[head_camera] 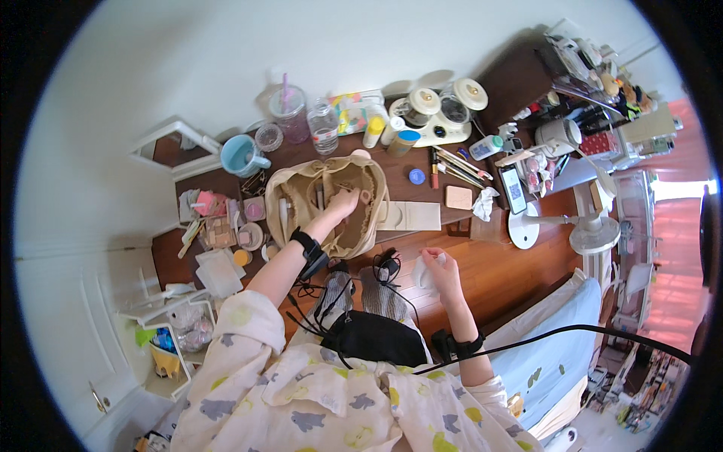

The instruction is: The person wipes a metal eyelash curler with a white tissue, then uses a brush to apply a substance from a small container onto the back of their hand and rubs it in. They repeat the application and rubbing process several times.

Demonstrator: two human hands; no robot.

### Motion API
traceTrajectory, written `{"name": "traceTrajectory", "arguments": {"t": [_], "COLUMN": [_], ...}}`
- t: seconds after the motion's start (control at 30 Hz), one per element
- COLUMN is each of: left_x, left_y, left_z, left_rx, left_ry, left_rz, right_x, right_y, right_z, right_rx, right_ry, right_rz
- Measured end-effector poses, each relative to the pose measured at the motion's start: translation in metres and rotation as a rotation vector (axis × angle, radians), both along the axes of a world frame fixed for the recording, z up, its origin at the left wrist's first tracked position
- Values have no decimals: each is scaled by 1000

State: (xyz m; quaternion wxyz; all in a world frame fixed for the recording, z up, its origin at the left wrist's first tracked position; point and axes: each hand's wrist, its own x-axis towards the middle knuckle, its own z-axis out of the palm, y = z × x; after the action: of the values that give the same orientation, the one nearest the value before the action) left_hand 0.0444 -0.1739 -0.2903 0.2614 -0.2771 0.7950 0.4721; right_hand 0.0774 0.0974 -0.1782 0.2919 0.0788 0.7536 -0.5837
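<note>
My left hand (342,204) reaches into an open cream fabric bag (271,198) on the dark wooden desk. Its fingers touch the inside near a small beige item (365,196); whether they grip anything is hidden. White and grey slim items stand in the bag's left part. Over the floor, in front of the desk's edge, my right hand (443,278) holds a crumpled white tissue (422,272) between thumb and fingers. A cream flap or case (415,216) lies flat just right of the bag.
Behind the bag stand a blue mug (240,156), a clear plastic bottle (323,127) and a lidded cream appliance (439,134). Brushes (460,164), a crumpled tissue (484,204) and a phone (512,189) lie to the right. Cosmetics crowd the left. A black cable (565,327) crosses beside my right forearm.
</note>
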Motion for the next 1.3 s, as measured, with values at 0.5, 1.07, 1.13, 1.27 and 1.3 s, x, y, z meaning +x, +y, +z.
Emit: {"name": "traceTrajectory", "arguments": {"t": [0.5,1.07,1.13,1.27,1.3], "left_x": [-16,60,60,61,61], "left_y": [33,76,95,119,123], "left_z": [-35,162,172,180,180], "left_rx": [-1154,-309,-303,-310,-316], "left_ry": [-94,121,114,118,119], "left_rz": [-404,114,123,156,174], "right_x": [-32,-207,-217,-248,-256], "right_y": [43,-21,-13,16,22], "right_z": [-21,-138,-134,-132,-135], "right_rx": [457,694,703,762,774], "right_ry": [305,401,431,604,710], "right_rz": [255,431,462,373,341]}}
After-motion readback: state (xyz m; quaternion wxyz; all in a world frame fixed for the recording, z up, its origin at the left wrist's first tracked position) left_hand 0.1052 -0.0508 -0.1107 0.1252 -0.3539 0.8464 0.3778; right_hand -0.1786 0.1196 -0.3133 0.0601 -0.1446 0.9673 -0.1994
